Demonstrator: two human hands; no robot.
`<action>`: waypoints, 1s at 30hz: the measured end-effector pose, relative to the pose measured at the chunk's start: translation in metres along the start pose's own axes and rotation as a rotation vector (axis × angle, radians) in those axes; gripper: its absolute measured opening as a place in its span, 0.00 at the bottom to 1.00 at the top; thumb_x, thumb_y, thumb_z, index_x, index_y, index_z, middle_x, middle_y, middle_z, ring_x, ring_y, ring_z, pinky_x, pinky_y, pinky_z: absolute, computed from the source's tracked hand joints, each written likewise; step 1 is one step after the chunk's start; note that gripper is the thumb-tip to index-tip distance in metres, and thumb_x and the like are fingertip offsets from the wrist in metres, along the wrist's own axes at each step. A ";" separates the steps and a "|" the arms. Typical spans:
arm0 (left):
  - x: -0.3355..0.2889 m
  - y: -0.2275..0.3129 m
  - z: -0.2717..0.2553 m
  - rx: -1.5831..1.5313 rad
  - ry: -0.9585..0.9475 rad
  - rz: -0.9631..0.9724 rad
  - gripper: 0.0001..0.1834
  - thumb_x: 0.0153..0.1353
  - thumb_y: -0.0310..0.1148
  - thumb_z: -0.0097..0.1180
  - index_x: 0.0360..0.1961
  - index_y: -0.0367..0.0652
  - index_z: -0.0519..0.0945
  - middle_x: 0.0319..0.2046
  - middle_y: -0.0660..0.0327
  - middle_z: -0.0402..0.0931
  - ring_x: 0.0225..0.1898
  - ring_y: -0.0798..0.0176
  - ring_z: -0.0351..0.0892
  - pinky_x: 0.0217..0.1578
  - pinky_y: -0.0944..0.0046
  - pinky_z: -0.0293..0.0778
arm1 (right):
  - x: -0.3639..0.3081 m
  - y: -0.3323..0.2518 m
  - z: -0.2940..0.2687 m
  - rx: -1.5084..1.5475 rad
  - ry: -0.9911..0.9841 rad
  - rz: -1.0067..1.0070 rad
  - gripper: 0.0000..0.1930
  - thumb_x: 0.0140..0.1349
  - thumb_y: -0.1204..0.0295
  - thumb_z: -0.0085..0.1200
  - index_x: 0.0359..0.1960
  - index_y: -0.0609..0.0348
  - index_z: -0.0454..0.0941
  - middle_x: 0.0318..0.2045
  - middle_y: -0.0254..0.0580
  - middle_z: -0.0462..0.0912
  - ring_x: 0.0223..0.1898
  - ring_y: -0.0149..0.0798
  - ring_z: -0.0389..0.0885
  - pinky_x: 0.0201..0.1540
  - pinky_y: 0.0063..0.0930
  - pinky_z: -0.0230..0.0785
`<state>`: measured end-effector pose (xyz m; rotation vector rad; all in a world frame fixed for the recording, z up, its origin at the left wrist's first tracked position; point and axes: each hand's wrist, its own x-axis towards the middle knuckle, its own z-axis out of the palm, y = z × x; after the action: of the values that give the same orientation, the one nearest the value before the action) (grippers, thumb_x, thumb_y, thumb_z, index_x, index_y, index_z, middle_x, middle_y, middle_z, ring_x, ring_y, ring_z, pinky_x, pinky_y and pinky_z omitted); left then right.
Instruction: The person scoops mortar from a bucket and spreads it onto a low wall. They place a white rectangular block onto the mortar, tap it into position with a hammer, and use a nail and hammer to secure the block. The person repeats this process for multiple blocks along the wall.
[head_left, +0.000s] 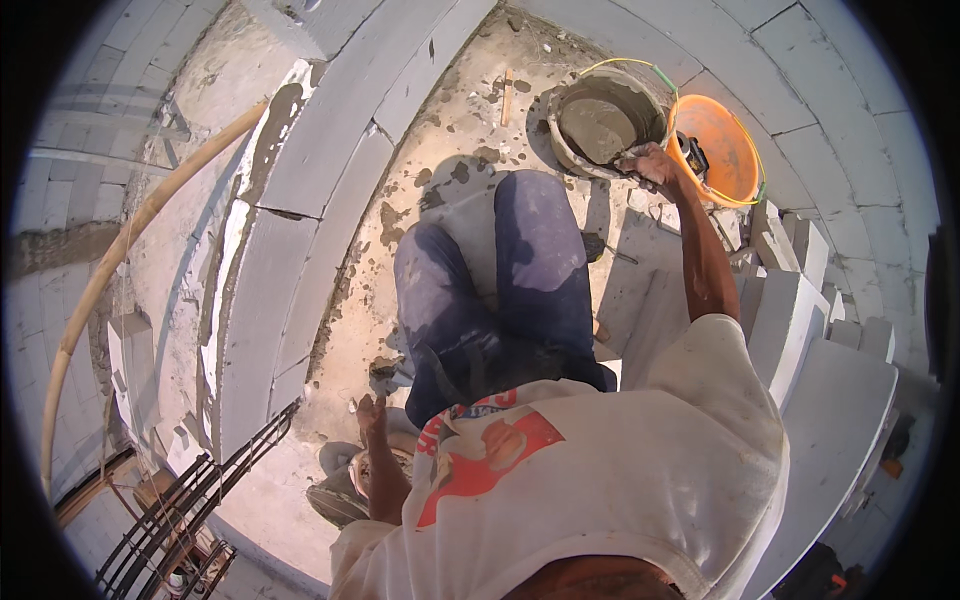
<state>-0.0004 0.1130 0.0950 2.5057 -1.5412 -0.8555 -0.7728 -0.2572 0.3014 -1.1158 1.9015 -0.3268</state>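
Note:
A round bucket of wet grey mortar (556, 133) stands on the floor ahead of me, a little right of the middle. My right hand (652, 166) is at its near right rim, fingers closed over the edge. Low on the left, beside my hip, my left hand (371, 416) hangs above the floor with its fingers slightly apart and nothing visible in them. Just beyond it lies a small dark, mortar-smeared thing (383, 369) whose kind I cannot make out. Below the left forearm, a round container (358, 472) is partly hidden.
An orange bucket (735, 150) with a dark tool inside touches the mortar bucket's right side. Pale block walls (270, 290) rise left and ahead. Stacked blocks (785, 320) crowd my right. A wooden pole (120, 245) and steel bars (190, 500) are at left.

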 end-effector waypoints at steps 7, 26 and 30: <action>-0.007 0.019 0.005 -0.140 0.065 -0.214 0.30 0.57 0.45 0.64 0.50 0.27 0.81 0.49 0.35 0.82 0.53 0.33 0.81 0.57 0.46 0.74 | -0.052 -0.041 0.036 0.300 0.010 -0.107 0.13 0.67 0.63 0.60 0.30 0.58 0.82 0.15 0.26 0.71 0.13 0.24 0.61 0.18 0.26 0.51; -0.007 0.029 0.011 -0.444 0.332 -0.319 0.36 0.57 0.33 0.66 0.65 0.27 0.70 0.60 0.35 0.73 0.64 0.34 0.71 0.66 0.47 0.68 | -0.104 -0.407 0.181 -1.138 0.591 -1.377 0.07 0.59 0.75 0.54 0.32 0.64 0.85 0.34 0.54 0.83 0.37 0.54 0.86 0.35 0.44 0.81; -0.007 0.026 0.007 -0.466 0.406 -0.297 0.36 0.57 0.29 0.66 0.66 0.27 0.69 0.61 0.36 0.73 0.65 0.36 0.71 0.67 0.48 0.67 | -0.146 -0.430 0.257 -1.135 0.290 -1.476 0.11 0.62 0.77 0.51 0.41 0.72 0.81 0.37 0.59 0.81 0.36 0.55 0.87 0.37 0.46 0.83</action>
<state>-0.0267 0.1073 0.1007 2.3817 -0.7570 -0.5915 -0.2920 -0.3312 0.4914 -3.2721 0.9825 -0.1364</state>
